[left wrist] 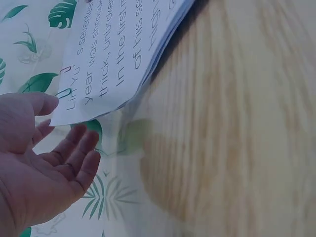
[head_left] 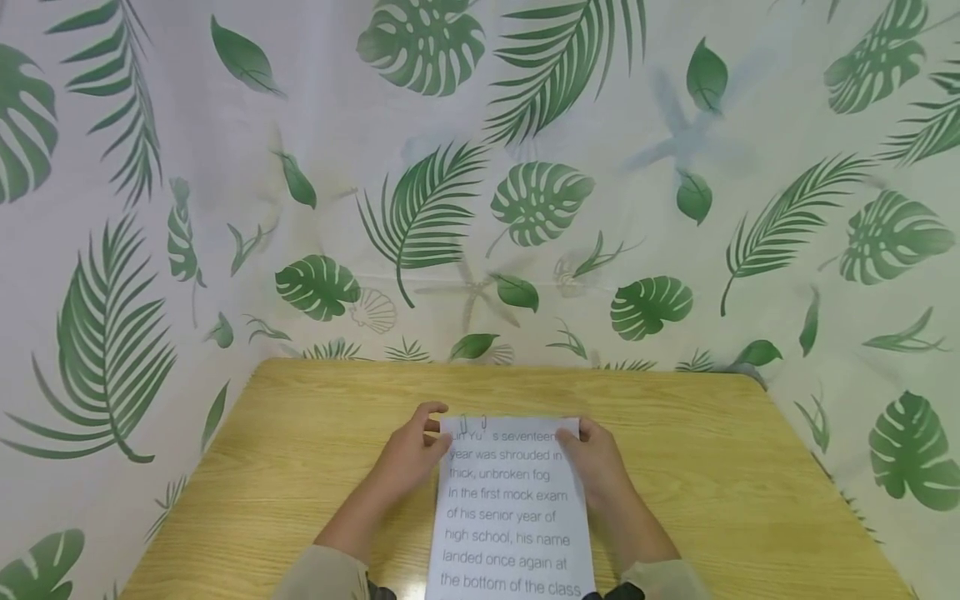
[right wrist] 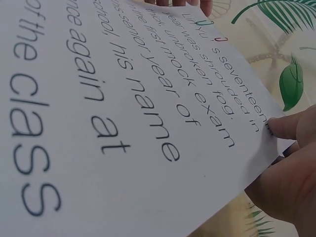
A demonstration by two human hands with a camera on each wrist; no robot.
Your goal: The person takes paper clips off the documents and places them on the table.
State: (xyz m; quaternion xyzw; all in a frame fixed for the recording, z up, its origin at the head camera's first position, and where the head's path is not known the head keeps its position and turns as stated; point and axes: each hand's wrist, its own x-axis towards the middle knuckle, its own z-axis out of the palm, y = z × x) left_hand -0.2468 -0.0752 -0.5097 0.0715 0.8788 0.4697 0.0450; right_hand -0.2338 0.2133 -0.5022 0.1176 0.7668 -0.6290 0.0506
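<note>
A stack of printed paper sheets (head_left: 510, 517) is held up in front of the person over the table, large black text facing them. A green paper clip (left wrist: 64, 93) and a red paper clip (left wrist: 65, 69) sit on its top edge near the left corner. The right hand (head_left: 596, 462) pinches the top right corner, thumb on the printed face and fingers behind. At the top left corner is the left hand (head_left: 411, 454), its thumb tip at the paper's edge. In the left wrist view its other fingers spread loosely below the corner.
A wood-grain table (head_left: 300, 417) lies beneath the hands and the paper. Behind it and at both sides hangs a white curtain (head_left: 450, 333) printed with green leaves, close to the table's edges.
</note>
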